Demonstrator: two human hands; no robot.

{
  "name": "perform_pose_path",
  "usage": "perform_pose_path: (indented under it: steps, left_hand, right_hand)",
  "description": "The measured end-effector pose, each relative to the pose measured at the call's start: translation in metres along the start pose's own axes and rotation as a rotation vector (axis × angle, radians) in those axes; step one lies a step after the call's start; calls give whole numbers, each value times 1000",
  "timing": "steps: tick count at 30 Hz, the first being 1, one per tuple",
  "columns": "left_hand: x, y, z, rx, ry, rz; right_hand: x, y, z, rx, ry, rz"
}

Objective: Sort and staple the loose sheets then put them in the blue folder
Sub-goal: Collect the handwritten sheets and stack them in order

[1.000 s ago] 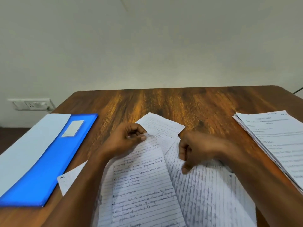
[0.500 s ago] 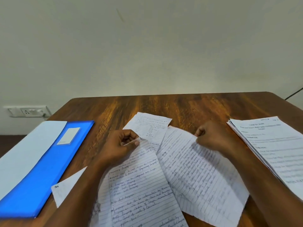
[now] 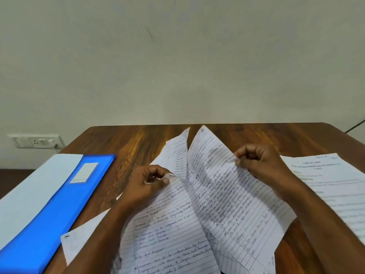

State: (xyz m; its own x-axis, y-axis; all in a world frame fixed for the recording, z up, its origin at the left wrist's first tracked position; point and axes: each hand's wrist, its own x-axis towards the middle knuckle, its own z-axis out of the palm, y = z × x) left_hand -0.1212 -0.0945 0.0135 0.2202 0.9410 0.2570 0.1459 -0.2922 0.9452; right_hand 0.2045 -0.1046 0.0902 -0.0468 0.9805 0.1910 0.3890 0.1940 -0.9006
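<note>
Head view: left hand (image 3: 147, 183) pinches one handwritten ruled sheet (image 3: 169, 230); right hand (image 3: 258, 165) pinches another (image 3: 233, 196), raised. Blue folder (image 3: 59, 210) lies closed at left, printed stack (image 3: 331, 186) at right. Sorting only; stapling and filing apparently remain; no stapler visible.

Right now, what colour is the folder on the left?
Bright blue, with a pale label; the folder shows best in the head view.

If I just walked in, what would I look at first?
Probably the two hands in the middle, the left hand and the right hand, each pinching a lined handwritten sheet lifted off the wooden table. Next, the bright blue folder lying on the left, and a stack of printed pages on the right.
</note>
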Motion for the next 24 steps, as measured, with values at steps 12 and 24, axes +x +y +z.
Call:
perform_pose_path:
  steps: [12, 24]
  left_hand:
    - [3, 6, 5, -241, 9, -2]
    - [7, -3, 5, -87, -33, -48]
  right_hand:
    - [1, 7, -5, 73, -41, -1]
    - [8, 8, -14, 372, 662, -202]
